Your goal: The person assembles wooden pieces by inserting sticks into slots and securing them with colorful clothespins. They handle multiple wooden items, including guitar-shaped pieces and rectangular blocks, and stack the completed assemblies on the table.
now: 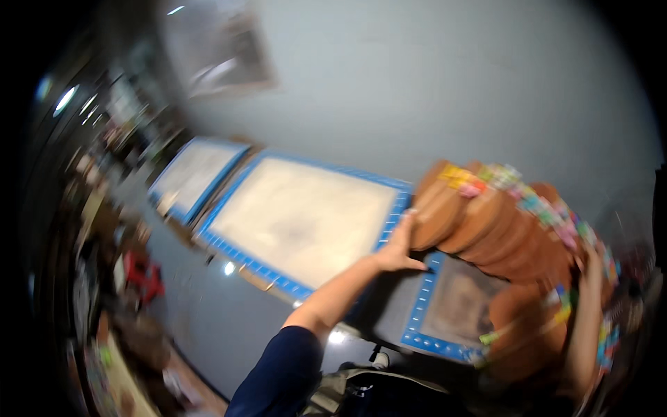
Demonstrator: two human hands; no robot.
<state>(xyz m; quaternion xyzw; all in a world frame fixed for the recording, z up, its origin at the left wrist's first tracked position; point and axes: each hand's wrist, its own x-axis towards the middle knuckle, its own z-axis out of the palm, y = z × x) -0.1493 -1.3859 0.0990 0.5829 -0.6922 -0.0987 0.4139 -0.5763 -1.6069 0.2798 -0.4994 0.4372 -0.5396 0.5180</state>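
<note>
A curved row of brown, flat pieces with rounded ends (511,233) stands packed together on the right, blurred by motion. Small bright bits in yellow, pink, green and blue line their upper edges. Against the row's left end presses my left hand (398,249), thumb apart from the fingers, gripping that end. My right hand (590,263) is at the far right end, its fingers smeared and partly lost against the pieces; the row lies between both hands. Nearer to me is another brown rounded piece (529,323) with coloured bits.
Blue-edged framed panels lie along the wall: a large pale one (306,215), a smaller one (198,174) farther left and a darker one (455,306) under the row. On the left are a red stool (142,273) and blurred clutter. A poster (215,48) hangs on the grey wall.
</note>
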